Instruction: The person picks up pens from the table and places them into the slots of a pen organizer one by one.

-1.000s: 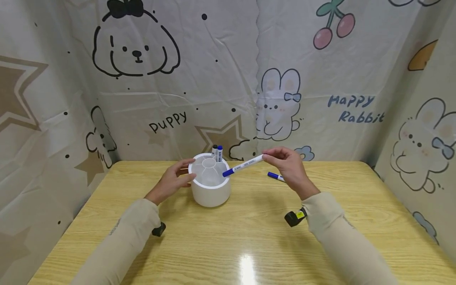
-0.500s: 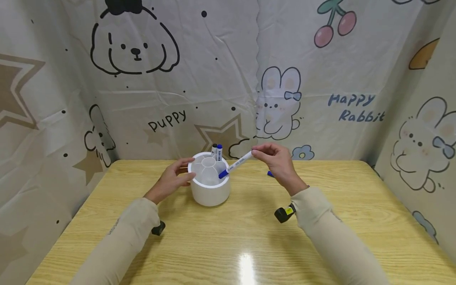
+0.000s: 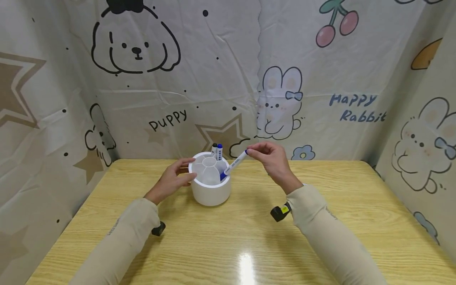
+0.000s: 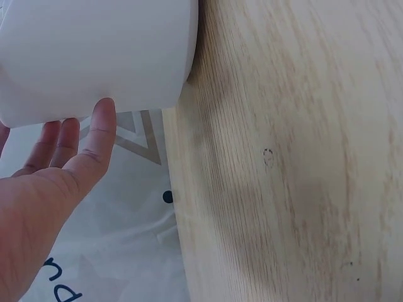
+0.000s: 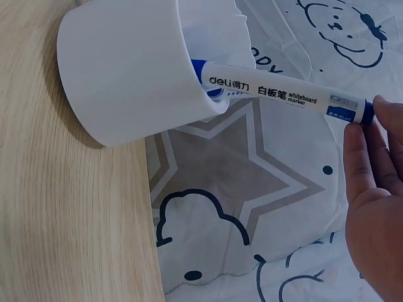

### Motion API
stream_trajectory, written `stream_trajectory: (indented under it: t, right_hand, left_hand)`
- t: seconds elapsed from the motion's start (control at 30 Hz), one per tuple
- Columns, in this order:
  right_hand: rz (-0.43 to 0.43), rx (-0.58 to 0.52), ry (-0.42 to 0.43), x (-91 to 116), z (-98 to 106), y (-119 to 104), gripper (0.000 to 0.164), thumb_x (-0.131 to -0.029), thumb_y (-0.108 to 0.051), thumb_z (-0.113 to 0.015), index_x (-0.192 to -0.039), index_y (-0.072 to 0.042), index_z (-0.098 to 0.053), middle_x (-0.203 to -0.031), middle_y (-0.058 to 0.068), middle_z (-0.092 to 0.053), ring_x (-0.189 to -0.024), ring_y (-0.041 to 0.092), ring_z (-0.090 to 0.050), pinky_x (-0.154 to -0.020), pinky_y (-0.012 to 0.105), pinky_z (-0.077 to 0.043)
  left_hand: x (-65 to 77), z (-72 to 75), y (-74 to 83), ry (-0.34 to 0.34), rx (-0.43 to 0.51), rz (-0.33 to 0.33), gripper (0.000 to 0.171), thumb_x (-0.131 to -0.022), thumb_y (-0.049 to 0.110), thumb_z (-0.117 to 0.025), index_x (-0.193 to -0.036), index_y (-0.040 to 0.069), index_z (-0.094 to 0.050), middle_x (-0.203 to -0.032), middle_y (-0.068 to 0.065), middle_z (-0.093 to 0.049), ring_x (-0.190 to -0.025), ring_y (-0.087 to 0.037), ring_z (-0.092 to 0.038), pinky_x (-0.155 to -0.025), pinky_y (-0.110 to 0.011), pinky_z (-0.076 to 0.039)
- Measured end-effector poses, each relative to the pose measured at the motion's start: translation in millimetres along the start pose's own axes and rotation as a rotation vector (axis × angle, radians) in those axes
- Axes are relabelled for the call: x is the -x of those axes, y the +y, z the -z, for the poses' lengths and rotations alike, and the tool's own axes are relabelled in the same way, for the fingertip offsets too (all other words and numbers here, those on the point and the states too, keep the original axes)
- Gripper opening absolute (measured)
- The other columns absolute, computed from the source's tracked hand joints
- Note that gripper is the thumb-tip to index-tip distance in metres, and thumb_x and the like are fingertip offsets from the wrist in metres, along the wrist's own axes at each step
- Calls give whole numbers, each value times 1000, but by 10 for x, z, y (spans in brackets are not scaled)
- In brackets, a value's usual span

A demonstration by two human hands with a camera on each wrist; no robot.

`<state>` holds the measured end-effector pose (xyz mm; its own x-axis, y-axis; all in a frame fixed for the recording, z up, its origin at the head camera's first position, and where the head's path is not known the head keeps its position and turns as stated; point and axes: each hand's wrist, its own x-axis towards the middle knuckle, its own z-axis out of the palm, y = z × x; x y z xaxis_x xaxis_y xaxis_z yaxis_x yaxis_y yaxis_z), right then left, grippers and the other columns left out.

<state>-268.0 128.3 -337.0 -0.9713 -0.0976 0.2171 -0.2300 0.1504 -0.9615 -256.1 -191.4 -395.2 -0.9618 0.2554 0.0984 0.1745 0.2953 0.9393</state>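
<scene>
A round white pen holder [image 3: 211, 194] with several compartments stands on the wooden table. My left hand [image 3: 171, 181] holds its left side, thumb toward the front and fingers toward the back; in the left wrist view the fingertips touch the white wall. My right hand [image 3: 272, 162] pinches a white whiteboard marker [image 5: 271, 87] at its blue end. The marker leans over the holder's right rim, its blue cap [image 3: 223, 175] down inside a right-hand compartment. A black-capped marker [image 3: 214, 149] and a blue-capped marker [image 3: 219, 152] stand in a back compartment.
The wooden table [image 3: 228, 241] reaches back to a printed curtain [image 3: 213, 79], which also hangs at both sides. Black wrist cameras [image 3: 279, 213] sit under both forearms.
My right hand has moved left, tilting the marker steeper as its cap went down inside the holder. The loose blue-capped marker at right is now hidden behind that hand. My left hand stays put.
</scene>
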Motion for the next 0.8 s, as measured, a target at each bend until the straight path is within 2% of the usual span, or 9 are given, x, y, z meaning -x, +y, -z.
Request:
stream_trajectory:
  t: [0.37,0.8]
  right_hand:
    - [10,49,-35,3,2,23,27,-92,-21,-75,-109,-2,-69,-111,7,-70,-99,18,-64,-89,29,-52]
    - [-51,122,-12,133,407,252,36,-92,-32,-74,-110,-1,-67,-108,2,-70,-100,15,-63,-88,26,-50]
  left_hand:
    - [9,-1,4,2,5,-4,54,-97,13,-67,-145,4,-45,-141,-25,-46,-127,-44,-48,-88,-50,-56]
    - [28,13,-11,7,-40,-11,56,-97,20,-69,-145,5,-46,-141,-24,-48,-127,-41,-49,-88,-44,-56]
